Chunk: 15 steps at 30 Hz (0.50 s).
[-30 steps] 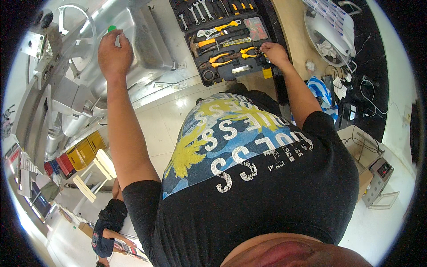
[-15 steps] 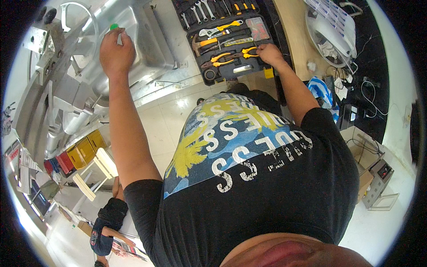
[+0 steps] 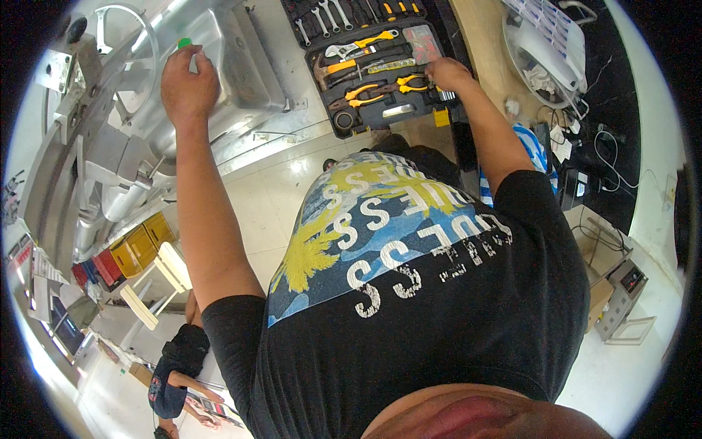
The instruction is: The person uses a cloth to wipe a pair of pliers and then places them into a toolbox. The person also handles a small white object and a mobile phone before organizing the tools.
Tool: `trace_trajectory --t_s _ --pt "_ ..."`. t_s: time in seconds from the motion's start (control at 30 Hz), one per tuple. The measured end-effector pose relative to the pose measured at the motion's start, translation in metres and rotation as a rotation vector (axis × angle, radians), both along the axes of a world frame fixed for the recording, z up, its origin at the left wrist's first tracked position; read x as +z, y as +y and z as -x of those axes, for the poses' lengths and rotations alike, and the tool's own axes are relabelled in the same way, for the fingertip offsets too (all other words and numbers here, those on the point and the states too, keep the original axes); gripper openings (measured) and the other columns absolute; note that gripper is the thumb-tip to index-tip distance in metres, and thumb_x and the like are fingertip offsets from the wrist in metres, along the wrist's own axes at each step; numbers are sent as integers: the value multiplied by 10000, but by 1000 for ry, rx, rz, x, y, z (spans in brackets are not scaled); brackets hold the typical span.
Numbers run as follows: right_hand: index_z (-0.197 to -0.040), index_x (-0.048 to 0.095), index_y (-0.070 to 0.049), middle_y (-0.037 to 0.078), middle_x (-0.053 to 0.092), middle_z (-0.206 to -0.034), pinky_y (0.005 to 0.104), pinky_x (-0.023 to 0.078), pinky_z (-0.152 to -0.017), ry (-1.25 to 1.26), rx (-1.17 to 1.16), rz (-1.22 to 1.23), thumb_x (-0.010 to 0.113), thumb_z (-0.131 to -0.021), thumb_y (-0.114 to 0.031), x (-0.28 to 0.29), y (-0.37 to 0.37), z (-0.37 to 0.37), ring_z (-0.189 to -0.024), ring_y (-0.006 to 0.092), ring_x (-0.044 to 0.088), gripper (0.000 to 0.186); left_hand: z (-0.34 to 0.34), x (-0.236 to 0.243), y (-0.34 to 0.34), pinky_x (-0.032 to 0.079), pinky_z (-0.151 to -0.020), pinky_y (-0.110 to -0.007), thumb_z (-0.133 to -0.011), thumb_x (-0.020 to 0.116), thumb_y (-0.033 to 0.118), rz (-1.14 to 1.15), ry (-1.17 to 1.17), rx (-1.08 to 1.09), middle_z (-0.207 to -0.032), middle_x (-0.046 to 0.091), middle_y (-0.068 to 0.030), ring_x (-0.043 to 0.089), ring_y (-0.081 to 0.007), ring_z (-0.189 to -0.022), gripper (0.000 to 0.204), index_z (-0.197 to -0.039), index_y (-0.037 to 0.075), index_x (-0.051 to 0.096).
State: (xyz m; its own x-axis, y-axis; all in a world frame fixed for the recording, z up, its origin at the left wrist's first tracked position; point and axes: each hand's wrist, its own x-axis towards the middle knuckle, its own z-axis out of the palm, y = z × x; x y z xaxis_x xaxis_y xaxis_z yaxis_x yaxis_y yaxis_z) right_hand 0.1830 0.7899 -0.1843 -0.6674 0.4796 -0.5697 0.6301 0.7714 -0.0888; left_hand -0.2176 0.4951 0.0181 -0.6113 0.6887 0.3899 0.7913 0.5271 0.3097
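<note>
My left hand [image 3: 190, 86] is raised over a grey metal basin-like housing [image 3: 252, 80], its fingers closed on a small green thing [image 3: 184, 42], mostly hidden by the fingers. My right hand [image 3: 447, 74] is at the right edge of an open black tool case [image 3: 376, 121], with its fingers curled. Whatever it may hold is hidden. Closest to those fingertips is a pair of yellow-handled pliers [image 3: 413, 84] in its slot. A second pair of yellow-handled pliers [image 3: 360, 95], an adjustable wrench [image 3: 362, 45] and a hammer [image 3: 322, 73] lie in the case.
Several spanners [image 3: 329, 16] sit in the case's far half. A wooden board [image 3: 486, 55] lies right of it, then a white basin [image 3: 545, 73] and cables. A cream stool [image 3: 164, 274] and another person [image 3: 179, 366] are at the lower left.
My right hand has shifted slightly away from me, off the pliers' handle, and the pliers remain in the case. My left hand has barely moved.
</note>
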Motion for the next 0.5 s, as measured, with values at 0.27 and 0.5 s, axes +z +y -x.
trace_trajectory --t_s 0.27,0.5 --pt "-1075 716 -99 178 696 -1038 440 522 -892 140 -246 -38 633 -902 -259 1 -19 -7 -1012 336 666 250 2 -2 -1 512 -910 -405 -919 586 229 -12 59 -15 -1119 697 -127 664 -333 -1032 237 -1058 91 719" --pt "-1053 731 -135 163 710 -1020 466 535 -865 35 -75 270 597 -911 -309 22 -17 -16 -912 361 688 262 1 -2 -3 502 -919 -427 -901 570 248 -10 31 -2 -1119 690 -130 644 -341 -1053 262 -1056 98 719"
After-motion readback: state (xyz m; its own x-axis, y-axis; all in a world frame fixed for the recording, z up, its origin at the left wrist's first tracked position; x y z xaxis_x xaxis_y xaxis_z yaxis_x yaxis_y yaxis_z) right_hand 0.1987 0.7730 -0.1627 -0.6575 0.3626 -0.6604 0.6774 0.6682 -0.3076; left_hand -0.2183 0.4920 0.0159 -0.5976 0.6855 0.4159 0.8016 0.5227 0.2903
